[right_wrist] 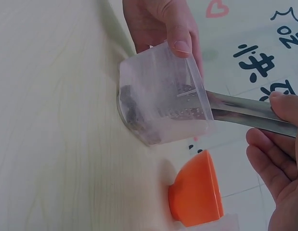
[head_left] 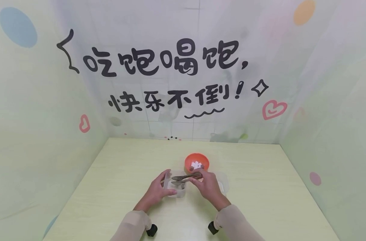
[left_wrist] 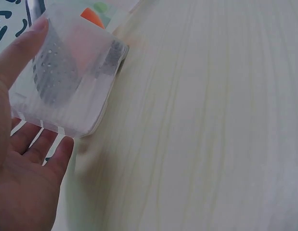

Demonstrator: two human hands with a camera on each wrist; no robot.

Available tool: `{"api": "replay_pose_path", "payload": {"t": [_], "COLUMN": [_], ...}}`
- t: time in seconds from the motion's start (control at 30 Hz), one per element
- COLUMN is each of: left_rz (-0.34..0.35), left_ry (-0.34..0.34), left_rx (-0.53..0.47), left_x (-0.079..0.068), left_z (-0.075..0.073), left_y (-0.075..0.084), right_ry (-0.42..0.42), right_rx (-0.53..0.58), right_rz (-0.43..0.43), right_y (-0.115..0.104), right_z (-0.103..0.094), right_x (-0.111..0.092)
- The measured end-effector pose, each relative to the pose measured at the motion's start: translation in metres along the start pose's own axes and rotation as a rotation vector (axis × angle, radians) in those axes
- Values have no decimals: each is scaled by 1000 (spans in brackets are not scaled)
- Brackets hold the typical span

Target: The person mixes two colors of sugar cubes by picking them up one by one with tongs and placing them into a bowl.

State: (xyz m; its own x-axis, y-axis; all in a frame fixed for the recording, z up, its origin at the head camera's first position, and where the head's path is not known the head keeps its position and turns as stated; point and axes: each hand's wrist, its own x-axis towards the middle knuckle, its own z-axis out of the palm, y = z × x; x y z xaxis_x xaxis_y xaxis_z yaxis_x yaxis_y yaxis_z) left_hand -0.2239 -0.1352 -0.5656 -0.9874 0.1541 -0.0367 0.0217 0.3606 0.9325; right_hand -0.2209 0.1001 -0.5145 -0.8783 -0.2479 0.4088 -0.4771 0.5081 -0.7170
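Note:
My left hand grips a clear plastic container, thumb on the near side and fingers around the far side. Between the thumb and fingers of my right hand is a pair of metal tongs. The perforated heads of the tongs reach inside the container and show blurred through its cloudy wall. Dark pieces lie at the container's bottom. Just beyond the right hand stands an orange bowl holding several white cubes and some brown pieces, partly hidden by the fingers.
A second clear plastic piece, a container or lid, lies on the table at the right, partly behind my right hand. Printed walls enclose the table at the back and both sides.

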Motion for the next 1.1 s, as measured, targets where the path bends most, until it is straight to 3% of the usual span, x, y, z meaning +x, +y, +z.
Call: {"api": "replay_pose_path", "payload": {"t": [0.57,1.1], "left_rz": [-7,12], "left_ry": [8,8], "left_rx": [2,-2], "left_x": [-1,0], "left_z": [0,0], "left_y": [0,-3], "right_ry": [150,260], "right_rx": [129,157], "right_rz": [-49,-112], "right_y": [2,6], "right_z": [-11,-20], "right_x": [2,-1]}}
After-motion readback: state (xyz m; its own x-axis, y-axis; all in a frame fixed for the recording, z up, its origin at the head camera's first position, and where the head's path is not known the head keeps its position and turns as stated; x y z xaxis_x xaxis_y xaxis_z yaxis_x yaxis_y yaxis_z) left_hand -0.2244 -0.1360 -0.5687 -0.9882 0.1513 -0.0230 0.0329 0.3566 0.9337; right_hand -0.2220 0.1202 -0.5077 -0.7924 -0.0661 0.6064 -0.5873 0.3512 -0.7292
